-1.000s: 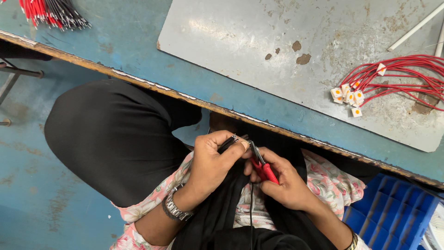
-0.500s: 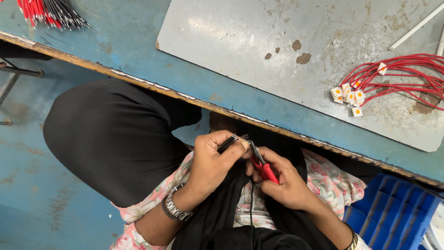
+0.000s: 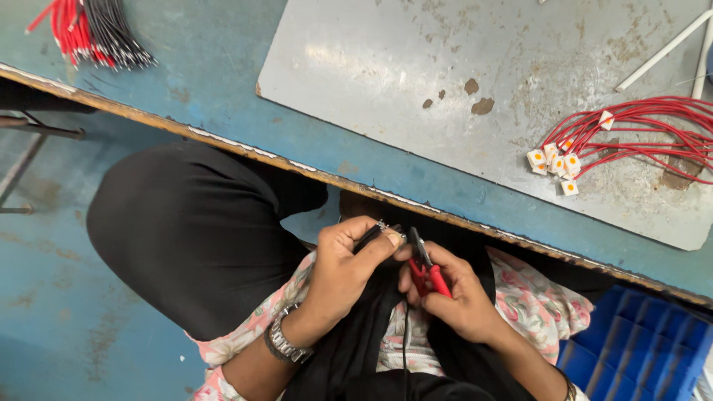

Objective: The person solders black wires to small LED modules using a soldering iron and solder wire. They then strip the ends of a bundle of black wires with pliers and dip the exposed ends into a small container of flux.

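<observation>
Below blue table edge (image 3: 223, 141): black wire (image 3: 369, 236) pinched between left-hand fingers (image 3: 386, 241), beside cutters (image 3: 425, 263).

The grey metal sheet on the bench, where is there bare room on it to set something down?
The grey metal sheet is bare across its left and middle, from its left edge to the red wires with white connectors at its right. That right end is crowded, with white rods above. The blue benchtop is open between the sheet and the red and black wire bundle.
</observation>
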Action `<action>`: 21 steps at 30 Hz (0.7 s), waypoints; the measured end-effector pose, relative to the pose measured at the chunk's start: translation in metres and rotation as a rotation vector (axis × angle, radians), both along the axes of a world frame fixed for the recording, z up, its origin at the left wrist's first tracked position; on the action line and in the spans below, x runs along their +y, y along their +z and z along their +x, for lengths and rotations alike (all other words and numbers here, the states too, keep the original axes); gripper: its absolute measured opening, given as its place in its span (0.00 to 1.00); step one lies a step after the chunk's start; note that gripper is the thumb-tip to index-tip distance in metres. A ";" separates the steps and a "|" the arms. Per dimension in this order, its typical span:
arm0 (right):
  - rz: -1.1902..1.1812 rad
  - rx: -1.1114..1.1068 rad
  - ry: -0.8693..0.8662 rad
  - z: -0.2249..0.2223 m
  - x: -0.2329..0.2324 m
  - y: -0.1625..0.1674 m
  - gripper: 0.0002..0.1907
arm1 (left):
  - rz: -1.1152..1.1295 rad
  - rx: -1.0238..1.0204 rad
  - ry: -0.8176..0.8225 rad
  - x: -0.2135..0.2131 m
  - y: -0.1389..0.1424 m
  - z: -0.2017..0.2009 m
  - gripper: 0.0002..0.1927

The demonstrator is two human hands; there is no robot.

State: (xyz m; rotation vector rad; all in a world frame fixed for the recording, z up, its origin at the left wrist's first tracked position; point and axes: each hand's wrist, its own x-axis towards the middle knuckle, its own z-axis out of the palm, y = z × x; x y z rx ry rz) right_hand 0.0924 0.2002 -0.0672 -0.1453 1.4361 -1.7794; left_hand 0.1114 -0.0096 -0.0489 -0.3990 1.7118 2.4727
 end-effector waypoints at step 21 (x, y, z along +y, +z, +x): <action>-0.036 0.056 0.029 -0.002 0.007 0.015 0.34 | 0.085 -0.010 -0.104 0.000 0.003 0.002 0.08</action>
